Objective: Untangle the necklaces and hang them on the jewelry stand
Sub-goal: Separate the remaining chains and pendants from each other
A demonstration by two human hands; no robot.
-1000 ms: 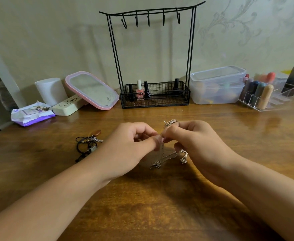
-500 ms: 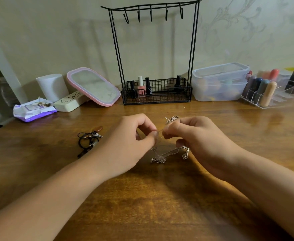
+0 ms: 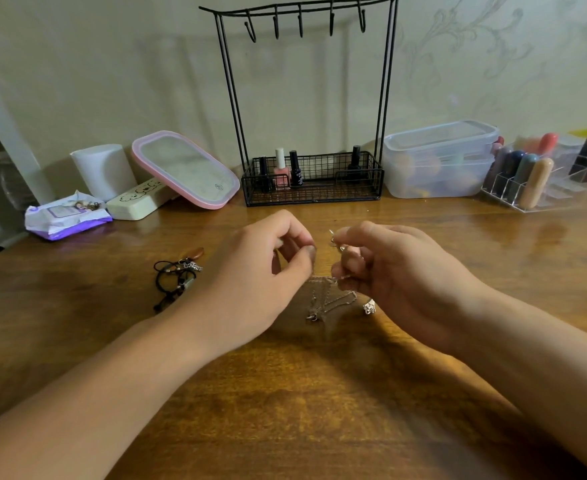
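Both hands over the wooden table, slightly apart. Left hand pinches a thin silver chain between thumb and fingers; right hand has fingers curled, pinching the same tangle at its other end. Chain loops hang between them, with a small pendant below the right hand. Left of the hands, a black cord necklace bundle lies on the table. Behind, black wire jewelry stand against the wall, hooks bare, nail polish bottles in its basket.
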